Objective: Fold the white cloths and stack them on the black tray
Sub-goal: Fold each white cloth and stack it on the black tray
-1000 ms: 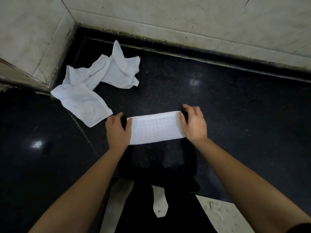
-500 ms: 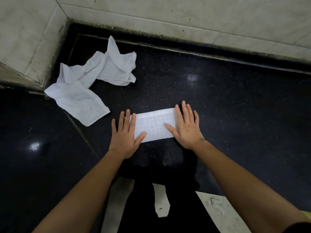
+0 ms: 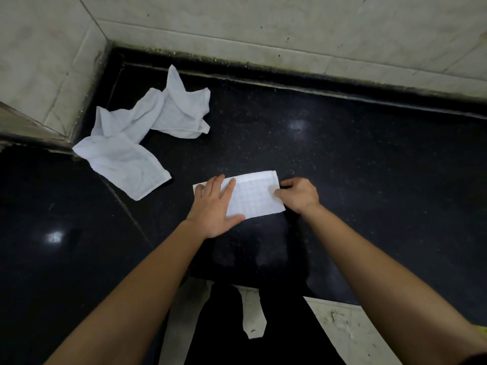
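- The left grip [image 3: 213,204] lies spread flat on the left part of the folded cloth [image 3: 254,197], probably to pin it so it cannot slide on the glossy black counter [image 3: 369,180].
- The right grip [image 3: 297,194] pinches the cloth's right end with curled fingers, seemingly ready to bring that end over for the next fold.
- The cloth lies on the counter near its front edge; I cannot pick out the black tray against the dark surface.
- Farther left, near the wall [image 3: 237,27] corner, the loose white cloths [image 3: 142,138] lie crumpled, well apart, not yet folded.
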A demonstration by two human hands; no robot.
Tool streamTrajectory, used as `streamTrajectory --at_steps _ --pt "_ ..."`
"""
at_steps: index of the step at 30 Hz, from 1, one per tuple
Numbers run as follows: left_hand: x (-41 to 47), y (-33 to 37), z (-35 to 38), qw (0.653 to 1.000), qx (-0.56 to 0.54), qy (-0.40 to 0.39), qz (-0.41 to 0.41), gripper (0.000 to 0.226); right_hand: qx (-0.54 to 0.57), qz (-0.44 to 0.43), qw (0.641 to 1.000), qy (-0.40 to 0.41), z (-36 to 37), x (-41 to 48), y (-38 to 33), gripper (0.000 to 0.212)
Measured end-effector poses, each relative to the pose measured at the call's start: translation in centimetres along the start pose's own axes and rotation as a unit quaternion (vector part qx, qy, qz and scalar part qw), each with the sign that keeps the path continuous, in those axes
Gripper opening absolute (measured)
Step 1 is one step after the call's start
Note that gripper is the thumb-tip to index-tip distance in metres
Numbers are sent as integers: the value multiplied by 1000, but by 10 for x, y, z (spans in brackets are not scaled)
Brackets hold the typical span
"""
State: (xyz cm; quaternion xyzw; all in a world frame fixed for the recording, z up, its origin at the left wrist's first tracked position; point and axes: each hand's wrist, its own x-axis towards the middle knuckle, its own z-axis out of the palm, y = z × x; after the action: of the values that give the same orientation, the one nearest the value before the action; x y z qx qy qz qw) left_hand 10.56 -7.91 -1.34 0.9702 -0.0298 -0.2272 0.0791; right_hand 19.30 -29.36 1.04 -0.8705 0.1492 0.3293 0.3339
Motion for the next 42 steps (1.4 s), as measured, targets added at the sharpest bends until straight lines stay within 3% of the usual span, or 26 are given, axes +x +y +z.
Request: streamTrajectory --at_steps 2,8,16,19,21,22,24,26,28,30,35,38,42 --pt "1 1 0 1000 2 -5 -1 99 45 6 999 -11 -1 3 2 11" --pt "6 -1 -4 1000 16 -16 -2 103 161 43 981 -100 -3 2 4 9" --pt "10 -2 -4 1000 16 -18 -1 103 161 53 980 -105 -7 0 1 14" --pt "0 -4 0 991 -56 118 -41 85 193 17 978 -75 -4 -8 -6 13" --pt "-10 -6 3 941 -189 229 -161 65 209 -21 977 -45 3 -14 -12 12" --pt "-14 -10 2 894 -293 246 -233 58 201 -45 978 -31 7 -17 -17 12" --pt "-23 -23 0 753 -523 209 -339 46 175 -87 981 -15 21 -24 -29 13" --pt "-29 -39 0 621 -668 172 -372 43 138 -122 983 -6 39 -31 -42 17" --pt "-37 -54 -1 554 -738 147 -355 50 82 -164 983 -6 63 -37 -56 20" --pt "-45 -60 -2 526 -772 126 -333 55 20 -194 981 -16 87 -43 -66 25" --pt "-51 -62 -1 509 -797 114 -305 58 -72 -215 973 -39 132 -49 -69 34" --pt "-50 -64 1 496 -806 112 -304 58 -90 -226 969 -49 142 -50 -64 39" --pt "-49 -67 2 494 -809 104 -301 57 -85 -249 957 -119 134 -51 -59 43"
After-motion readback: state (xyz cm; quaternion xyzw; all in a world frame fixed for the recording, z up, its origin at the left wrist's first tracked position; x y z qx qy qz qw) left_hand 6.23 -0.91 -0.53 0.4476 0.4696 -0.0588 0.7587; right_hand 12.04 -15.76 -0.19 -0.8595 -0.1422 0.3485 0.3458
